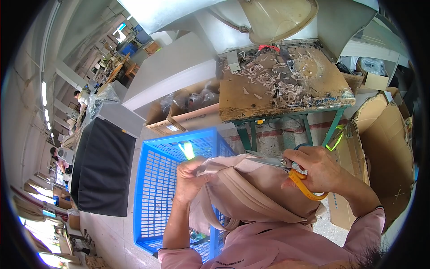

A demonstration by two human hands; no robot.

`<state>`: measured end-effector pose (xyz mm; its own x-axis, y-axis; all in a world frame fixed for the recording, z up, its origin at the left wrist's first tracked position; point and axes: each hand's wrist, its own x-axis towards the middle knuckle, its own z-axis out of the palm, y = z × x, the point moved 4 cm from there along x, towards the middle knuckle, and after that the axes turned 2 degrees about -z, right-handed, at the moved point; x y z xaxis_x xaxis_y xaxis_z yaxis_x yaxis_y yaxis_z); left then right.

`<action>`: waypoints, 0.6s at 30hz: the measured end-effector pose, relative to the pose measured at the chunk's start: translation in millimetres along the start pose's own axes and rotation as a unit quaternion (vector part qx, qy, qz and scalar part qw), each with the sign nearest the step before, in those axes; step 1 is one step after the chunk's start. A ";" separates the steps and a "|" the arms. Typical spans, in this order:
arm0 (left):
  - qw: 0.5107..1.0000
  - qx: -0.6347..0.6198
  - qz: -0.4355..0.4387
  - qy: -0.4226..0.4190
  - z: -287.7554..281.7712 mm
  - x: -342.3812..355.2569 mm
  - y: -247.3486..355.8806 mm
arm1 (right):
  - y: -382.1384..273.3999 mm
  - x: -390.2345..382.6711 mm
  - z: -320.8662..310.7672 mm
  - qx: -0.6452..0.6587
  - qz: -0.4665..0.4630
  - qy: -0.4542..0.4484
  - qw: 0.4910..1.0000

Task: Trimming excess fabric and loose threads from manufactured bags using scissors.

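A beige sewn fabric piece point(255, 190) with long folded bands lies across my lap and rises between my hands. My left hand point(190, 177) is closed on its upper left edge, thumb over the cloth. In my right hand point(318, 168) is a pair of scissors point(296, 180) with orange handles, the fingers wrapped round the grips. Its metal blades point left along the fabric's top edge, towards my left hand. The cloth partly hides the blade tips, so whether they are apart does not show.
A blue plastic crate point(150, 201) stands at my left, beside a black-covered block point(105, 168). Ahead is a cardboard-topped table point(242, 96) strewn with beige scraps, a lamp shade point(280, 22) above it. An open cardboard box point(385, 148) stands right. Other people work far left.
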<state>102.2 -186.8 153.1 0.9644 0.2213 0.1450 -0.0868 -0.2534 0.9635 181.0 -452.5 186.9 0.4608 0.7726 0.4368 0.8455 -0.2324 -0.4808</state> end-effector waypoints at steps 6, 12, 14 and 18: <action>1.000 0.010 0.008 -0.005 1.8 7.7 5.5 | 16.0 -6.9 17.5 0.138 0.039 0.026 0.989; 0.998 0.027 -0.030 -0.055 -2.6 64.9 25.8 | 49.9 -27.1 55.7 0.397 0.180 0.133 0.890; 0.994 0.054 0.013 -0.092 10.0 102.1 45.4 | 53.6 -20.0 55.8 0.402 0.279 0.156 0.858; 0.984 0.130 0.015 -0.122 27.0 178.4 61.2 | 73.1 5.8 52.3 0.472 0.292 0.299 0.776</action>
<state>275.7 -188.2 231.8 0.9964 -0.0139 0.0833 -0.0792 -0.4953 0.8651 231.4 -434.1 114.5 0.9725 0.2208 0.0739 0.0007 0.3145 -0.9493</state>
